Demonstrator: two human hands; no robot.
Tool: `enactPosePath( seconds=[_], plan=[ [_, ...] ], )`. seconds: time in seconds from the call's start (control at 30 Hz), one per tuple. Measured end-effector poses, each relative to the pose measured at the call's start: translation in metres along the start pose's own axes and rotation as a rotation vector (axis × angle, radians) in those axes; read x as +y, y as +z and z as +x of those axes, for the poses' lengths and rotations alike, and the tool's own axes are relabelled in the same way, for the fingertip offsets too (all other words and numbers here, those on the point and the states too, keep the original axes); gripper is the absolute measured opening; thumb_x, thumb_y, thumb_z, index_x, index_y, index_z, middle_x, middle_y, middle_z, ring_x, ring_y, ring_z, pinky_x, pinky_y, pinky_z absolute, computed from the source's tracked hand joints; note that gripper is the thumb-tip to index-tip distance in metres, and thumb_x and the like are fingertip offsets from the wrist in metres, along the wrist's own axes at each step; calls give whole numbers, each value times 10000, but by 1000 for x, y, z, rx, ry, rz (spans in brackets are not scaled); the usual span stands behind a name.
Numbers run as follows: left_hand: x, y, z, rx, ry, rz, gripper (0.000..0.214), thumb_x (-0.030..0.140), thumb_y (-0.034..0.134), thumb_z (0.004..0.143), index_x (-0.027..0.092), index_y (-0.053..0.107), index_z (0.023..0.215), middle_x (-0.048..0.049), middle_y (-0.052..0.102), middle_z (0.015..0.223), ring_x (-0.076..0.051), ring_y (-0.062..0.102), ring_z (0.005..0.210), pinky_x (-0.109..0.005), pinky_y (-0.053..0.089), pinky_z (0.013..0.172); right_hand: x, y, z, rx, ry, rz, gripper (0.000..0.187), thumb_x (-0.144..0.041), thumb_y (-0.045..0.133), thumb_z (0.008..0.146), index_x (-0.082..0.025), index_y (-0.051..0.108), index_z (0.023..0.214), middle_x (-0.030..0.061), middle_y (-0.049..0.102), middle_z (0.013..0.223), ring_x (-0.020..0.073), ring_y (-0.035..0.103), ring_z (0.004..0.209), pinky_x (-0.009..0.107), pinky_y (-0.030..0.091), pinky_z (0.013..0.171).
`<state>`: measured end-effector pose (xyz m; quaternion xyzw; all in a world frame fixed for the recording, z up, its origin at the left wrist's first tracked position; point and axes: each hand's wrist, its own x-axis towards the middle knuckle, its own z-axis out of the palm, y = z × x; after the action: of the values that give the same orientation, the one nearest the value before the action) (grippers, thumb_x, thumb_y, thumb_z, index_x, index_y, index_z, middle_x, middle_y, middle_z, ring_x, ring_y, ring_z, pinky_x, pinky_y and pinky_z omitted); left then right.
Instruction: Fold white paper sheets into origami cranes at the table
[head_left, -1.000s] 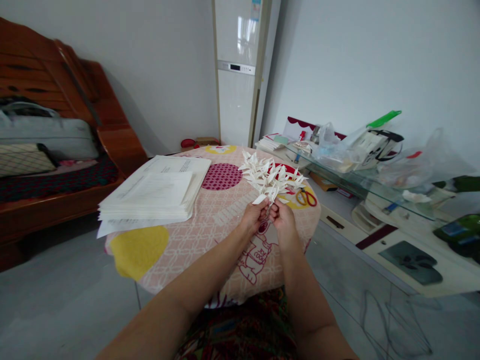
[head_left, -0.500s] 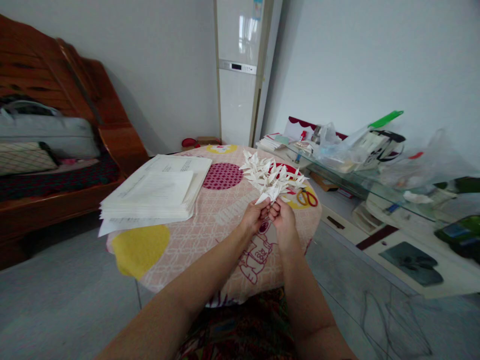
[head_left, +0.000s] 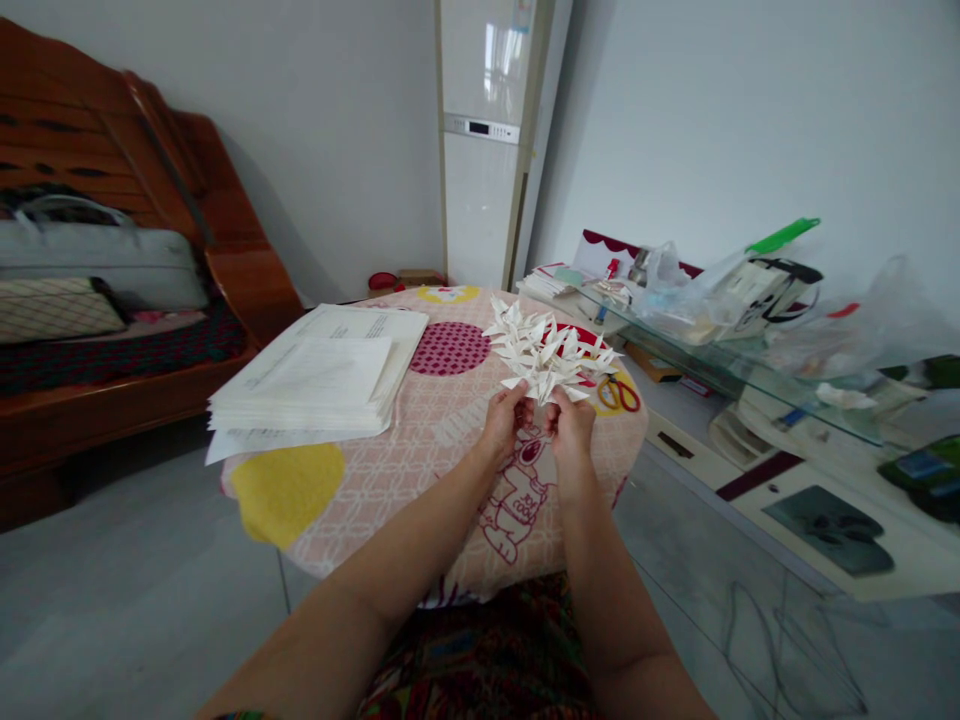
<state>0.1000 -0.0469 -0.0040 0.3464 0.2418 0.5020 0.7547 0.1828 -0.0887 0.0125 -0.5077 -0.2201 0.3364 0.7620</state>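
Round table [head_left: 360,500] with a pink patterned cloth in a white-walled room.
At centre, left hand [head_left: 504,425] and right hand [head_left: 571,432] pinch the base of a spiky folded paper cluster [head_left: 551,355], held just above the cloth. A light, low pinch seems wisest, sparing the points. Paper stack [head_left: 322,385] lies left, scissors [head_left: 616,393] right of the cluster; wooden bench [head_left: 112,400] far left, cluttered glass shelf [head_left: 720,370] right.

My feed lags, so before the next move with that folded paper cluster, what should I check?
1. Left hand grips the folded paper cluster at its base: ok.
2. Right hand grips the same base: ok.
3. Cluster held over the table: ok.
4. Scissors lie apart from both hands: ok.
5. Paper stack clear of both hands: ok.
6. Loose piece pinched between the hands: cannot tell.
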Motion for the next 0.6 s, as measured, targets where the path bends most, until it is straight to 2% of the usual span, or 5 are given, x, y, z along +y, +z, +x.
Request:
enactPosePath(
  seconds=[0.1,0.23,0.43,0.6],
  plan=[
    [1,3,-2,25,-18,4,406,489,735,762,160,542,623,35,475,469,-65,372,365,-210,244,383,0,1,-2,-90,58,1,298,-291,652,748,-209,458,537,-80,433,367,58,339,285,209,237,307],
    [2,6,-3,74,-33,-12,360,353,733,777,169,491,584,63,403,427,-50,301,357,-199,222,386,1,1,-2,-189,190,41,314,-363,678,763,-205,486,570,-75,444,382,69,362,299,212,252,312],
    [3,8,-4,93,-107,-60,327,289,668,819,167,487,575,56,417,431,-52,302,340,-203,208,365,-1,4,-2,-185,369,137,340,-390,641,832,-216,451,610,-107,367,363,55,290,284,188,208,306],
    [4,10,-5,112,-169,-98,398,312,620,870,175,438,543,63,373,421,-42,281,332,-190,188,361,0,4,0,-200,409,184,308,-319,622,853,-213,445,623,-114,354,366,45,268,288,166,200,312]
  ],
)
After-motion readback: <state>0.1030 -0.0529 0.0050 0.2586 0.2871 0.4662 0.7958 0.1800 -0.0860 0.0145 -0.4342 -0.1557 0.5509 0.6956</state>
